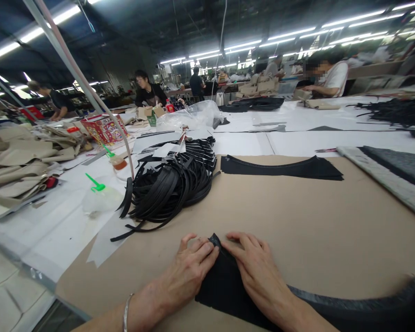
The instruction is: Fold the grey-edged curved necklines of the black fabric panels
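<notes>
Across one black piece (224,286), two hands' fingers (210,249) press near its corner.

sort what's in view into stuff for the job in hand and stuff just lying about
In use:
- black panel, under left hand and right hand
- tan sheet beneath
- probably, by matching colour: curved black pieces, black strips

Apparently lying about:
- clear green-nozzled bottle
- amber-filled bottle
- red patterned bag
</notes>
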The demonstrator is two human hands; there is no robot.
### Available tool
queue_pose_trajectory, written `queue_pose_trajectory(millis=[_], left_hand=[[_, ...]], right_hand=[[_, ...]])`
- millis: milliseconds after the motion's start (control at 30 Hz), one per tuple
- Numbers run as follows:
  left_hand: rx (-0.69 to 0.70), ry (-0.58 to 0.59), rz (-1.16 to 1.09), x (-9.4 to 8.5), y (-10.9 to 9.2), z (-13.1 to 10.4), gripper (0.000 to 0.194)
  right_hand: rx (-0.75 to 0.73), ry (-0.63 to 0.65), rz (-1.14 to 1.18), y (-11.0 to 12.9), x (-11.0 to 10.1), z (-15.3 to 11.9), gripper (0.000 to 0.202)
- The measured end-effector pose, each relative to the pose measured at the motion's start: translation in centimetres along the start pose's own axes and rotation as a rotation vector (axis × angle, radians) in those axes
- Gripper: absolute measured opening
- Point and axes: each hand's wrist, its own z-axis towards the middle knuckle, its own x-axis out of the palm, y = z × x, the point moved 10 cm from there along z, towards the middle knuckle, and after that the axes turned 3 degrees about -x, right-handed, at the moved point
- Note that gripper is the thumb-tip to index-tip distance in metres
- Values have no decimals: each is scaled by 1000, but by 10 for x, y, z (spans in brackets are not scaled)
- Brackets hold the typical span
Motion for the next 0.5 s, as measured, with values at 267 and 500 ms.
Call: queue_pose_trajectory(millis=[267, 500], left_hand=[[4, -29, -24, 3, 1, -3, 39], [4, -45, -47, 2, 2, -3, 37]], right_hand=[[-73, 118, -50, 2, 13, 1, 56], [-44, 129, -103, -8, 8, 2, 56]])
